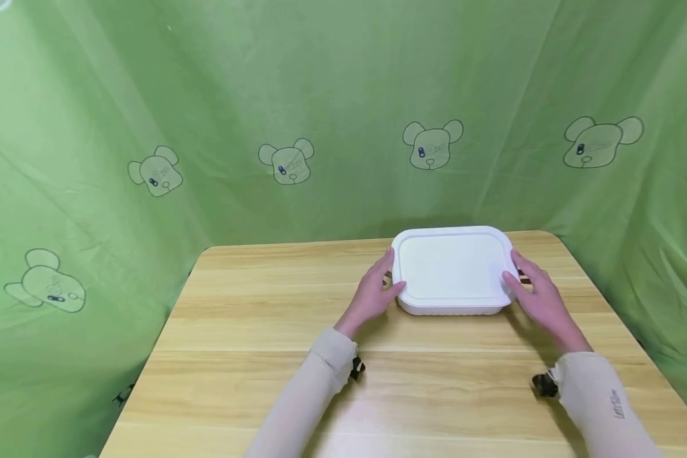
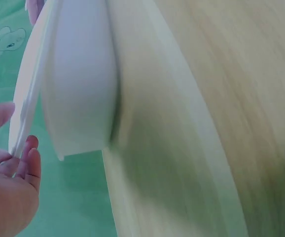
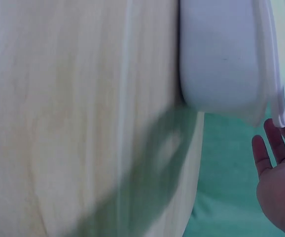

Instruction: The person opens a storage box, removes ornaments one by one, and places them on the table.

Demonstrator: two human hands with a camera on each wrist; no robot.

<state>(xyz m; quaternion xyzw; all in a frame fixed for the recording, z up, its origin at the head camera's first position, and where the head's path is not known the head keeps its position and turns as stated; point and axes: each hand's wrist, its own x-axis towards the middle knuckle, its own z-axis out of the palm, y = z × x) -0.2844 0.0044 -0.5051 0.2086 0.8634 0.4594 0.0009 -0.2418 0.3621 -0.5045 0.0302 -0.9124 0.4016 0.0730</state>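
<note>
A white rectangular lid [image 1: 452,264] with rounded corners lies over a white box [image 1: 452,311] near the table's far edge. My left hand [image 1: 373,289] pinches the lid's left end, thumb above and fingers beneath, as the left wrist view shows. At the opposite end my right hand [image 1: 538,296] holds the lid's edge, with fingers under the rim in the right wrist view. A narrow gap shows between lid and box wall [image 2: 81,79] near the left hand. On the right the lid's rim [image 3: 276,64] sits close to the box. What the box holds is hidden.
The box rests on a light wood-grain table [image 1: 263,381]. Behind and beside it hangs a green curtain [image 1: 343,76] printed with bear heads. Dark wrist cameras [image 1: 545,385] hang under both sleeves.
</note>
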